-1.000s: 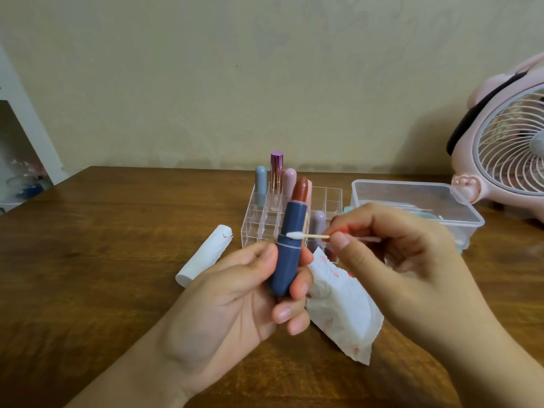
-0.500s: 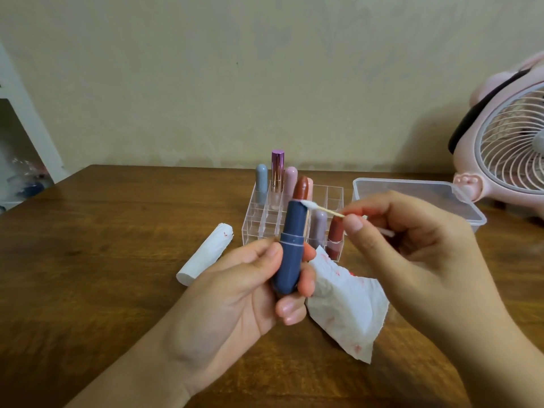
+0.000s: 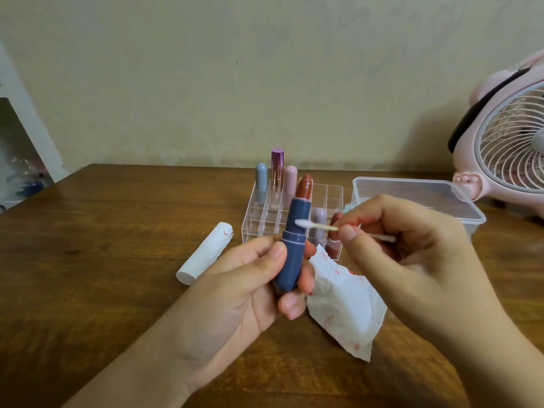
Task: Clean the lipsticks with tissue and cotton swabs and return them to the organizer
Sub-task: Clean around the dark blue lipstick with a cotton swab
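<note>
A rolled tissue (image 3: 204,257), spotted red at its far end, lies at left on the wooden worktop (image 3: 88,260); beside it the left hand (image 3: 235,293) grasps a navy lipstick (image 3: 291,248) upright by its lower barrel, thumb in front and fingers curled behind, the brick-red bullet wound out and bare above. The right hand (image 3: 391,248) pinches one swab (image 3: 316,225) between thumb and forefinger, its cotton tip touching the navy collar just below the bullet, while a stained, crumpled tissue (image 3: 344,307) hangs under the same hand. Behind stands the clear organizer (image 3: 332,195), holding five capped lipsticks that can be counted: blue-grey, metallic purple and pale pink at the back, lilac and dark red at the front; most cells stand free. To the right sit a lidded clear box (image 3: 418,198) and a pink fan (image 3: 506,142). The tube looks light, stiff and smooth, likely slippery if smeared, so the barrel is the place to hold; the waxy bullet is soft and would dent or snap under a press, and the thin swab stem would bend if pushed hard. Two tissues, one swab, six lipsticks in all
</note>
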